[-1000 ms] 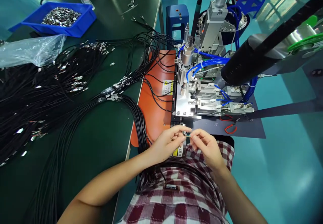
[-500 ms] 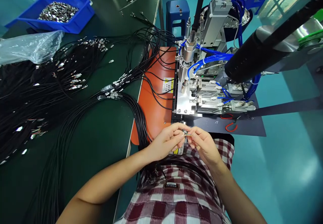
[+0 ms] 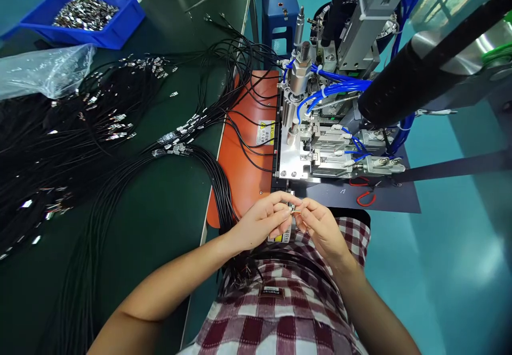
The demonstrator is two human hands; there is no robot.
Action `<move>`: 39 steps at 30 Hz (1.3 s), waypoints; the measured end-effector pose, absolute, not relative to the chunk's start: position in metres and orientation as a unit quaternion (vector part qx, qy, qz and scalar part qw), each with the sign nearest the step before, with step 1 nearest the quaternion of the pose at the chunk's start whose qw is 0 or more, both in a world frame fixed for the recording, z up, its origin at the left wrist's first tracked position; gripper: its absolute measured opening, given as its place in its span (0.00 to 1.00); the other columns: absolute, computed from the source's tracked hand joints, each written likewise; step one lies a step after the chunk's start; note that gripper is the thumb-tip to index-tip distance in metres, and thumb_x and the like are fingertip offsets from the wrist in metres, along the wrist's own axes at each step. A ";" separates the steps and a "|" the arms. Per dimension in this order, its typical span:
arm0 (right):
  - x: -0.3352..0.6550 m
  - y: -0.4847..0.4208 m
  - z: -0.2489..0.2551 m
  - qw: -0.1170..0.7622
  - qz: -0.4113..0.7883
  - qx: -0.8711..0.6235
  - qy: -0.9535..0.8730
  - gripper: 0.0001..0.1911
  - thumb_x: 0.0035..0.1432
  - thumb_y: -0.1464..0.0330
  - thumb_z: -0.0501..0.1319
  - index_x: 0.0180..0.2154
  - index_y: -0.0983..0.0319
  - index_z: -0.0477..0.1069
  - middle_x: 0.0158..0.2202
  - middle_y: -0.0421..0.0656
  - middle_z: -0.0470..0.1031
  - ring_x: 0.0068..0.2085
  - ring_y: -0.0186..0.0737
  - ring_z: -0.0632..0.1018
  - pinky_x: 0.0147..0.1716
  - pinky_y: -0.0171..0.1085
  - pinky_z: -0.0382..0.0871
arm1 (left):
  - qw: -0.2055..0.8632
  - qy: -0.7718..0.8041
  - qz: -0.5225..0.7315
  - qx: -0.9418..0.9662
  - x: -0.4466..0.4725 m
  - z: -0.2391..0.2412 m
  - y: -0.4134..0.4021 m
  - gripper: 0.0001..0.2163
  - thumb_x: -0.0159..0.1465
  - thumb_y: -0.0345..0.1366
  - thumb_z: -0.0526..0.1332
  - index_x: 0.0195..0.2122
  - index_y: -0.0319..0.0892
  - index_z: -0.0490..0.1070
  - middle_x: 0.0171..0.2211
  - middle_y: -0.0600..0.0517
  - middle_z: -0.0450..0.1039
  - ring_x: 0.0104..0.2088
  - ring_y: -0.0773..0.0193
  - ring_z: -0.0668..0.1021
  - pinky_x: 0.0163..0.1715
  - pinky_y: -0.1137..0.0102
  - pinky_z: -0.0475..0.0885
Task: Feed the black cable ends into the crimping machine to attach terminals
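Observation:
My left hand (image 3: 262, 220) and my right hand (image 3: 322, 226) meet just below the front edge of a small metal machine (image 3: 320, 147). Both pinch the stripped end of a thin black cable (image 3: 295, 211), where short coloured wire tips show between the fingertips. The fingertips of the two hands nearly touch. The cable runs down toward my lap, where several more black cables (image 3: 240, 272) lie on my checked shirt.
An orange mat (image 3: 244, 174) lies left of the machine. Bundles of black cables with metal ends (image 3: 100, 147) cover the green table (image 3: 160, 222). A blue bin of metal parts (image 3: 84, 16) and a plastic bag (image 3: 44, 72) sit at the far left. A blue stool (image 3: 280, 16) stands behind.
My two hands have drawn closer together, so the short stretch of wire seen between them has nearly vanished. The view has tilted slightly; the cables and machine have not moved.

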State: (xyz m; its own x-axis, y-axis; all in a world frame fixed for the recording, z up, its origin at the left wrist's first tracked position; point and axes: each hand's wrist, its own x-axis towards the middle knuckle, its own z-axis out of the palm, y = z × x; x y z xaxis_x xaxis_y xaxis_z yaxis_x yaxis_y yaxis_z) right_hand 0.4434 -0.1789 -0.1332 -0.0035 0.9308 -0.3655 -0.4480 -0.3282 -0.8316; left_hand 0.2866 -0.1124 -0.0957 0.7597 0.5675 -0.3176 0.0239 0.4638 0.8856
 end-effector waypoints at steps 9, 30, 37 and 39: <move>0.439 -0.188 -0.139 0.512 0.623 -0.504 -0.310 0.08 0.58 0.62 0.63 0.32 0.61 0.72 0.22 0.36 0.68 0.22 0.30 0.65 0.22 0.32 0.59 | 0.794 0.313 0.196 0.482 0.285 -0.102 -0.115 0.11 0.67 0.41 0.56 0.45 0.40 0.62 0.22 0.59 0.62 0.17 0.76 0.60 0.17 0.78 0.56; 0.420 -0.195 -0.137 0.475 0.429 -0.630 -0.439 0.07 0.61 0.66 0.59 0.30 0.61 0.70 0.25 0.38 0.70 0.26 0.32 0.67 0.26 0.33 0.63 | 0.760 0.416 0.244 0.436 0.292 -0.107 -0.123 0.13 0.58 0.42 0.66 0.31 0.36 0.68 0.17 0.61 0.60 0.15 0.77 0.61 0.14 0.79 0.53; 0.445 -0.190 -0.129 0.452 0.475 -0.613 -0.440 0.06 0.58 0.65 0.62 0.33 0.61 0.73 0.24 0.39 0.71 0.24 0.33 0.70 0.25 0.34 0.65 | 0.768 0.428 0.223 0.422 0.291 -0.106 -0.122 0.15 0.56 0.44 0.66 0.30 0.36 0.69 0.16 0.60 0.60 0.14 0.77 0.60 0.13 0.79 0.52; 0.456 -0.186 -0.123 0.458 0.501 -0.606 -0.415 0.07 0.59 0.64 0.61 0.33 0.60 0.73 0.24 0.39 0.71 0.24 0.34 0.70 0.24 0.34 0.66 | 0.770 0.425 0.211 0.427 0.290 -0.104 -0.121 0.15 0.56 0.45 0.66 0.30 0.36 0.69 0.16 0.60 0.60 0.14 0.77 0.59 0.13 0.79 0.52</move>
